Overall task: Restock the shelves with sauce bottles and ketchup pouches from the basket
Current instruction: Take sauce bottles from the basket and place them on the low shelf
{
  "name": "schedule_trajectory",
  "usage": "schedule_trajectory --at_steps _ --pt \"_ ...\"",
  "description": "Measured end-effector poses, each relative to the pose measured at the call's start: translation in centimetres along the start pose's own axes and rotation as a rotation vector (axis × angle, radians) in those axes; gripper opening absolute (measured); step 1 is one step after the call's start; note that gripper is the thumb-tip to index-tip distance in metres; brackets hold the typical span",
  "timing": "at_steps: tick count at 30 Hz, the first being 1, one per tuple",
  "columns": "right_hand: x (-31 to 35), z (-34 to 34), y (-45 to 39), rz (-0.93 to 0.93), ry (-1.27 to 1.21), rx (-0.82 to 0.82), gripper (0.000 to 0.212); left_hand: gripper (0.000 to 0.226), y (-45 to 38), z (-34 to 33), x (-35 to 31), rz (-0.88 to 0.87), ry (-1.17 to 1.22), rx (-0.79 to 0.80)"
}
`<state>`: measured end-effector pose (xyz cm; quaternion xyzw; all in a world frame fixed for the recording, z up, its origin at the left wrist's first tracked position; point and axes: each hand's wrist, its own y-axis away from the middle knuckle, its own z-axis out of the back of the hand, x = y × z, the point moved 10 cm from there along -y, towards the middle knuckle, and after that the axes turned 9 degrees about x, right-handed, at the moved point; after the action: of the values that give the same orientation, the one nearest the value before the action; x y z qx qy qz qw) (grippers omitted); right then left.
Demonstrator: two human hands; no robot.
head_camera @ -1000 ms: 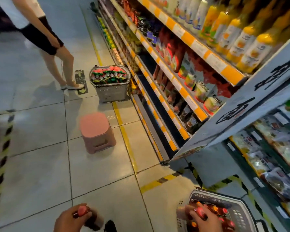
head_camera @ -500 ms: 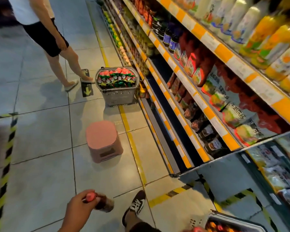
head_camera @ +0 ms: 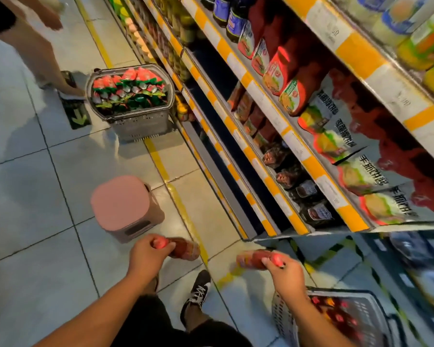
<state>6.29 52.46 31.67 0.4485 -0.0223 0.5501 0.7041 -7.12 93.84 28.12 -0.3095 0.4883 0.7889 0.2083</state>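
Left hand (head_camera: 145, 254) is gripping a red-capped glass sauce bottle (head_camera: 183, 247) by the neck; right hand (head_camera: 285, 270) is clasping a second red-capped sauce bottle (head_camera: 252, 259) likewise; both are hanging over the tiled floor at 6 o'clock; grey plastic basket (head_camera: 281, 311) at 5 o'clock is holding more; yellow-edged metal shelves (head_camera: 261, 156) running toward 1 o'clock. Risk: a neck-only grip is likely letting a bottle slip and shatter; the pink plastic stool (head_camera: 120, 201) at 9 o'clock could be tripping the walker.

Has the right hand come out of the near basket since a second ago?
Yes. The right hand was down among the bottles in the near basket; now it is lifted above the rim, toward the shelves, holding a sauce bottle.
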Motion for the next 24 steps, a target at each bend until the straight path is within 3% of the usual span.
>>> schedule_trajectory --at_steps 3,9,12,15,19,22,24 --pt "0.1 -0.8 -0.2 -0.13 -0.099 -0.108 0.01 0.023 -3.8 -0.8 -1.2 0.016 -0.042 0.067" --pt "-4.3 -6.7 -0.2 -0.474 -0.319 -0.274 0.044 0.022 -11.5 -2.4 -1.6 0.011 -0.126 0.197" --pt "-7.4 -12.3 -0.4 -0.659 -0.58 -0.197 0.038 0.025 -15.0 -3.3 -0.6 0.023 -0.13 0.2" --pt "-10.4 -15.4 -1.5 -0.816 -0.666 -0.323 0.038 0.028 -18.6 -5.7 0.8 0.036 -0.12 0.194" --pt "-13.9 -19.5 -6.8 -0.843 -0.975 -0.496 0.026 0.024 -23.6 -10.7 3.9 0.065 -0.121 0.187" --pt "-15.6 -20.7 -11.6 -0.74 -0.804 -0.341 0.026 0.022 -26.8 -15.0 6.4 0.108 -0.084 0.177" --pt "-17.7 -21.0 -15.2 -0.726 -0.784 -0.347 0.037 0.018 -28.8 -18.1 7.5 0.113 -0.031 0.173"
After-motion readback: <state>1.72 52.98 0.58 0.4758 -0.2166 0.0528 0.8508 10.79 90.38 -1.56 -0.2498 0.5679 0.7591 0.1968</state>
